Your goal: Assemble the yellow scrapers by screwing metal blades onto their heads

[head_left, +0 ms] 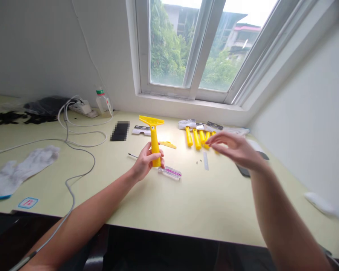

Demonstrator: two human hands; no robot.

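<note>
My left hand (147, 162) is wrapped round the handle of a yellow scraper (156, 145), held upright with its wide triangular head on top. Under that hand a screwdriver (171, 172) with a clear, purple-striped handle lies on the table. A loose yellow scraper head plate (168, 145) rests just behind. My right hand (235, 148) hovers over the right side, fingers stretched forward and thumb slightly apart, with nothing visible in it. Below and left of it lie a thin metal blade (205, 161) and two tiny screws (199, 161). Several yellow scraper handles (197, 139) lie just beyond its fingertips.
Packaging cards (187, 123) lie behind the handles, and another card (141, 130) sits near a pixelated black rectangle (120, 131). At left are a white cable (86, 148), gloves (25, 167), a power strip (83, 108) and a bottle (103, 102). A dark phone-like object (243, 171) lies under my right wrist.
</note>
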